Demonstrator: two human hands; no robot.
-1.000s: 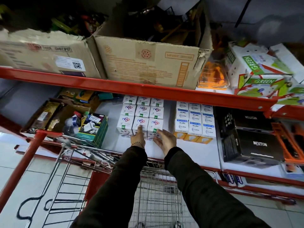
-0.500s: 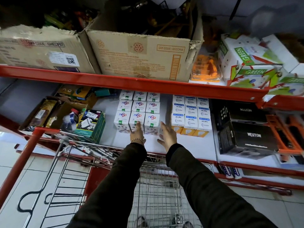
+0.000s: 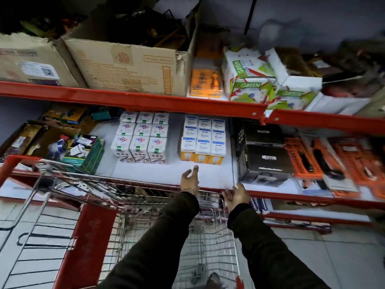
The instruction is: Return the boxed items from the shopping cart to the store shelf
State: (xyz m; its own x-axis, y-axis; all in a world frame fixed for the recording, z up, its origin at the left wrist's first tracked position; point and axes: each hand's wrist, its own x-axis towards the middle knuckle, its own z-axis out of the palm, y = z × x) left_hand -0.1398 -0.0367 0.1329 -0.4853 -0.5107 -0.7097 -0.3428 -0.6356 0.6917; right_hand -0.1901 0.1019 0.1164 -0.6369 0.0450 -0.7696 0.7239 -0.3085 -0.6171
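Note:
A block of small white boxes with purple logos stands on the white middle shelf. To its right stands a block of white, blue and yellow bulb boxes. My left hand hovers empty over the shelf's front, fingers apart, just below the bulb boxes. My right hand is open at the shelf's red front edge, holding nothing. The wire shopping cart stands below both arms; its basket looks bare where I can see it.
Black boxes and orange tool packs fill the shelf's right side. A green box and loose goods lie at left. Cardboard cartons and green-printed boxes sit on the upper shelf. Tiled floor lies around the cart.
Both hands have come off the purple-logo boxes and drawn back and to the right, toward the shelf's front edge. The view has swung left and blurred.

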